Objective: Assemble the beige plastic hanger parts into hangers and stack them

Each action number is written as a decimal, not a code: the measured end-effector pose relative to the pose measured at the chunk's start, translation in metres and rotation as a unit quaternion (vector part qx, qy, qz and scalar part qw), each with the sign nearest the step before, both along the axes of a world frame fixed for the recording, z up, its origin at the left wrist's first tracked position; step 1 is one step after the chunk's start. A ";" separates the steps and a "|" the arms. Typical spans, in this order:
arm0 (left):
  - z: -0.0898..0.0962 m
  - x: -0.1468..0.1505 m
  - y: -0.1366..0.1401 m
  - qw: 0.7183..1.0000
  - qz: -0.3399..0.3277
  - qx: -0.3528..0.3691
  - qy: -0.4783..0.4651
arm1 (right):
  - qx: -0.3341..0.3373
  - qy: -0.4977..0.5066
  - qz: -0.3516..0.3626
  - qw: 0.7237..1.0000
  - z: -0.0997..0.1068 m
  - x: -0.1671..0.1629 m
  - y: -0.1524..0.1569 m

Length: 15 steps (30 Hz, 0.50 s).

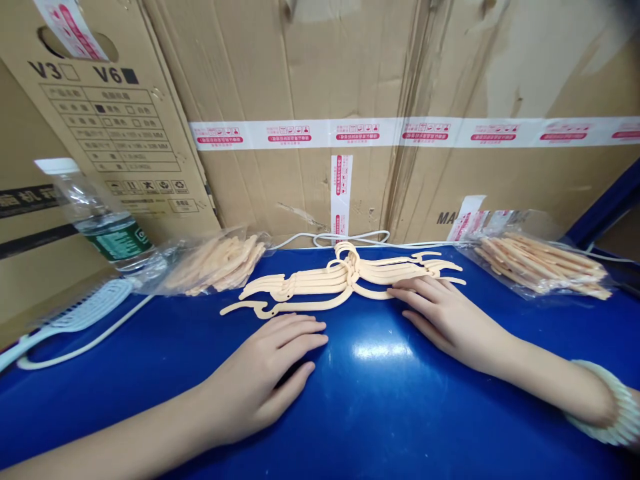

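Observation:
Several beige folding clothes hangers [320,283] lie in an overlapping stack on the blue tabletop [360,407], their hooks gathered in the middle. My left hand [270,370] rests on the table just in front of the stack's left arm, fingers stretched out, holding nothing. At the right side of the stack, my right hand [445,317] lies with its fingers extended. Its fingertips reach the front hanger's right arm and seem to touch it; part of that arm is hidden beneath them. A pale coiled band [603,403] circles my right wrist.
Clear plastic bags of beige hanger pieces lie at left [220,263] and right [543,263]. A water bottle [113,230] and a pale blue hairbrush [93,307] are at far left. A white cable [320,237] runs along the back, before taped cardboard boxes [300,73].

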<state>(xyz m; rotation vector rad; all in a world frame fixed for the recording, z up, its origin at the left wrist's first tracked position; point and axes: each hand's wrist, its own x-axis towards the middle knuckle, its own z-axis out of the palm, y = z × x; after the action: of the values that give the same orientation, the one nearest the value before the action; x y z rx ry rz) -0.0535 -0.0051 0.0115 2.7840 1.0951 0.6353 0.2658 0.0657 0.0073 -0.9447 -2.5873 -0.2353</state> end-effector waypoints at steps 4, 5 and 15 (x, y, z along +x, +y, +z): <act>0.001 -0.001 -0.001 1.000 -0.016 -0.013 -0.019 | -0.004 -0.034 -0.013 0.999 0.004 0.007 -0.003; 0.001 -0.002 -0.001 0.999 -0.019 -0.016 -0.023 | -0.005 -0.043 -0.014 0.999 0.005 0.009 -0.003; -0.001 -0.003 0.002 0.997 0.011 -0.034 -0.063 | -0.023 -0.062 0.000 0.998 0.012 0.030 0.002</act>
<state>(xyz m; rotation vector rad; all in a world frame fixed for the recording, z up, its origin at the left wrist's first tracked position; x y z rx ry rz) -0.0564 -0.0036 0.0105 2.6381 1.1024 0.7514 0.2957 0.0681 0.0192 -0.9756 -2.7156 -0.2437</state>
